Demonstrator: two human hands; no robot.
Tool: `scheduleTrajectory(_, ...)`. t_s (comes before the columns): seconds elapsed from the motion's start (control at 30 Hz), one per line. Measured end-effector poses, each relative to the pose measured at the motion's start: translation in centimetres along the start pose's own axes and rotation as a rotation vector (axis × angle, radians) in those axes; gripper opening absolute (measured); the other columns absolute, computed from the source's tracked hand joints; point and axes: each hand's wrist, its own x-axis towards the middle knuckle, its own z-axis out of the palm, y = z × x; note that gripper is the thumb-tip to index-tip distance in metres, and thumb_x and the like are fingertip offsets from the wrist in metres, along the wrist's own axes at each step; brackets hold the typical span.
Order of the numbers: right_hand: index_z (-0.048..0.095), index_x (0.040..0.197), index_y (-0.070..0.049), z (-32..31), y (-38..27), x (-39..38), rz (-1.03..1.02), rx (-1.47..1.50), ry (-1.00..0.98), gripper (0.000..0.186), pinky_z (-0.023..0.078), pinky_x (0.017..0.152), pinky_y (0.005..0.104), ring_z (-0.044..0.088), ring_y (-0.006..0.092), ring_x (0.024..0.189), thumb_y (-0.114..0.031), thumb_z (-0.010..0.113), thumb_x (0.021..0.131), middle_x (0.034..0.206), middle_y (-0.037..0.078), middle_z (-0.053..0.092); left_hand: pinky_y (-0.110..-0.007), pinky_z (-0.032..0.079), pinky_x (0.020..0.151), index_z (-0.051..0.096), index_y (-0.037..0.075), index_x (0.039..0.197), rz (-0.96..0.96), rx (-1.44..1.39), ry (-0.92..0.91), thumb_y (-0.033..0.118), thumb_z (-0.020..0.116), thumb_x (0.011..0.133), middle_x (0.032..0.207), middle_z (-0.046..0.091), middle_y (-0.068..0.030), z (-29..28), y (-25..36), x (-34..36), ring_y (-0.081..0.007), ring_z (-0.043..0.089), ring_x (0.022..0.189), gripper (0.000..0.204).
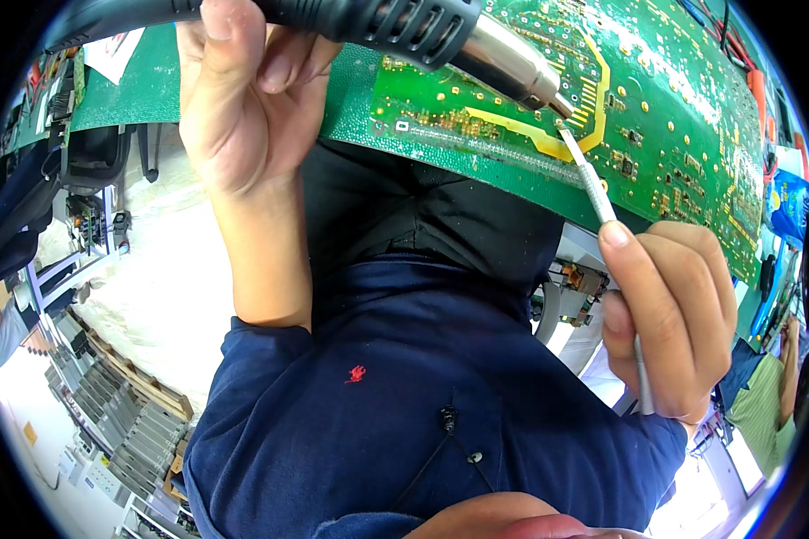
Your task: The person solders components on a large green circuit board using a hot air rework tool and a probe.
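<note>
My left hand (256, 117), at the upper left, is closed around the black handle of a hot air gun (413, 31). Its metal nozzle slants down to the right, with the narrow end close above a green circuit board (656, 99). In my right hand (674, 305) is a slim silver craft knife (593, 187), gripped between thumb and fingers. The knife's bright tip meets the board just below the nozzle's mouth, beside a row of gold pads inside a yellow-gold band. Whether the tip touches a part there is too small to tell.
The board lies on a green mat (351, 99) at the table's near edge. Red and black cables and a blue packet (789, 207) are at the far right. Lower left, a chair (103, 157) and stacked grey units (148, 440) stand on the floor. Another person's arm (789, 368) shows at the right rim.
</note>
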Motion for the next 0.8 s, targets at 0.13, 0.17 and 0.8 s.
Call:
scheduleTrajectory(0.13, 0.064, 0.11, 0.008, 0.0, 0.3, 0.2, -0.049, 0.017, -0.004, 0.029, 0.048, 0.057, 0.0363, 0.059, 0.0288, 0.071, 0.0, 0.066, 0.082, 0.084, 0.016, 0.06, -0.01, 0.04, 0.05, 0.026, 0.006, 0.146, -0.058, 0.184, 0.052, 0.028, 0.061, 0.098, 0.13, 0.051, -0.015, 1.5, 1.0, 0.1, -0.0005, 0.048, 0.057, 0.063)
scheduleTrajectory(0.17, 0.064, 0.11, 0.008, 0.4, 0.2, 0.1, -0.076, -0.012, -0.01, 0.031, 0.049, 0.057, 0.0366, 0.059, 0.0288, 0.071, 0.002, 0.067, 0.079, 0.084, 0.016, 0.06, -0.01, 0.04, 0.05, 0.026, 0.006, 0.146, -0.049, 0.184, 0.046, 0.029, 0.061, 0.098, 0.13, 0.051, -0.0146, 1.6, 1.0, 0.1, -0.0003, 0.047, 0.057, 0.064)
scheduleTrajectory(0.8, 0.066, 0.111, 0.006, 1.8, -0.7, -0.5, -0.095, -0.196, -0.009, 0.026, 0.049, 0.06, 0.0351, 0.059, 0.0257, 0.074, -0.004, 0.066, 0.087, 0.085, 0.014, 0.06, -0.01, 0.041, 0.051, 0.026, 0.004, 0.147, -0.087, 0.204, -0.086, 0.026, 0.061, 0.097, 0.133, 0.051, -0.0161, -0.5, 1.6, 0.4, 0.0003, 0.047, 0.057, 0.065)
